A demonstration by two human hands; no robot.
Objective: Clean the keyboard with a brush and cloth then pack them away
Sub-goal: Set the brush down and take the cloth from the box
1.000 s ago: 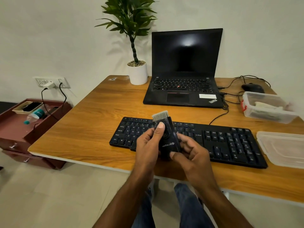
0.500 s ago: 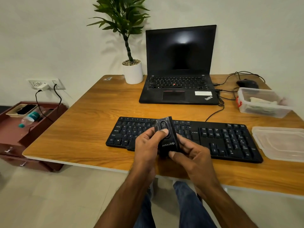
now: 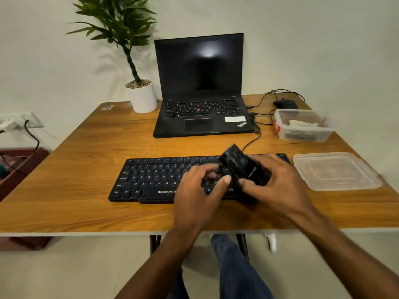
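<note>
Hands (image 3: 278,182) around blurred black brush (image 3: 241,167); bristles unseen

open laptop (image 3: 203,104), potted plant (image 3: 141,96), mouse (image 3: 285,103), wooden desk (image 3: 86,169)

Two hands: left hand (image 3: 195,198), right hand (image 3: 278,186). One black brush (image 3: 244,167). One black keyboard (image 3: 155,178). One laptop (image 3: 203,87). One potted plant (image 3: 141,96). One mouse (image 3: 285,103). One clear plastic box (image 3: 302,126), pale cloth-like contents inside, number cannot tell. One loose clear lid (image 3: 335,170). One wooden bench (image 3: 86,169). One wall socket plate (image 3: 32,120). One dark red drawer unit (image 3: 19,167).
</note>
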